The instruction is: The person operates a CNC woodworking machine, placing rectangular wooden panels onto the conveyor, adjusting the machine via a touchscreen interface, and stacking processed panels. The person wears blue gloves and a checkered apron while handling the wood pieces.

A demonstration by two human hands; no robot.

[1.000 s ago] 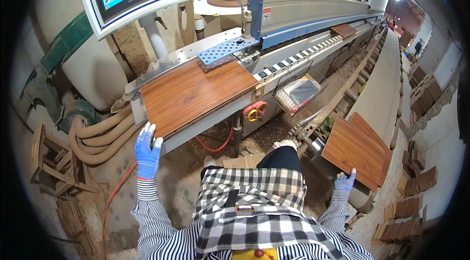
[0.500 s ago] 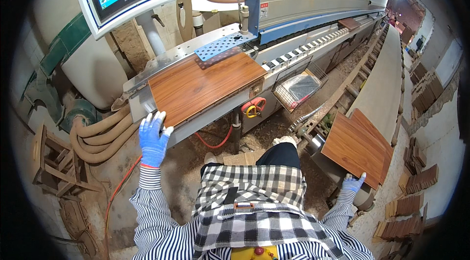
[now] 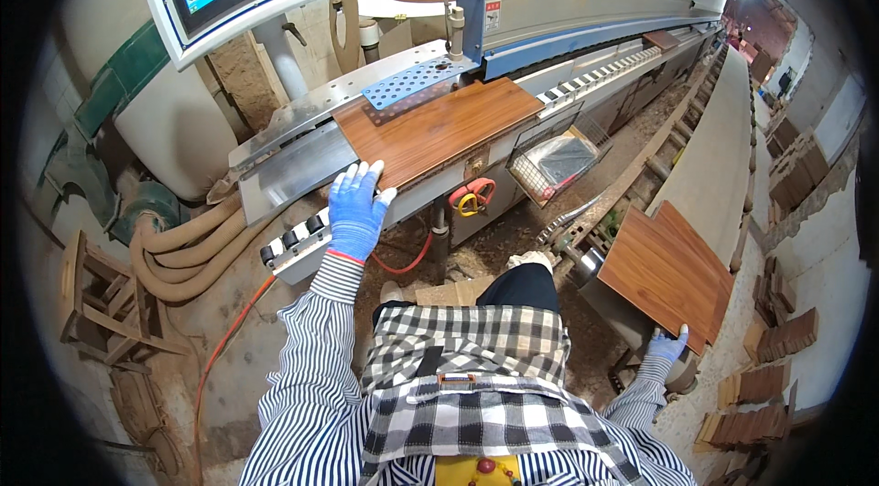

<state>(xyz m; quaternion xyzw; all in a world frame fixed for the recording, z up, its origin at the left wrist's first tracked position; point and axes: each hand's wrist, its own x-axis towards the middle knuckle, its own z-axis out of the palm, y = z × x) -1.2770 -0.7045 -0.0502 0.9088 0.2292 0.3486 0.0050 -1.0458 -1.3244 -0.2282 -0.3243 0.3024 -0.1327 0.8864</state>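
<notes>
One wood-grain board [image 3: 449, 127], head view — shifted rightward along the machine bed [image 3: 298, 167], its pass seemingly under way. Left hand [image 3: 359, 211]: fingers spread, unclamped, at its near-left corner. Right hand [image 3: 666, 344]: at other boards' [image 3: 664, 271] edge — grip unclear.

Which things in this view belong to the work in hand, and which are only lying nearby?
Work in hand, apparently:
left hand, touching the wood-grain panel on the long machine
right hand, at the edge of overlapping panels on the belt conveyor

Only nearby, it seems:
wooden stool
wire basket
board stacks
</notes>
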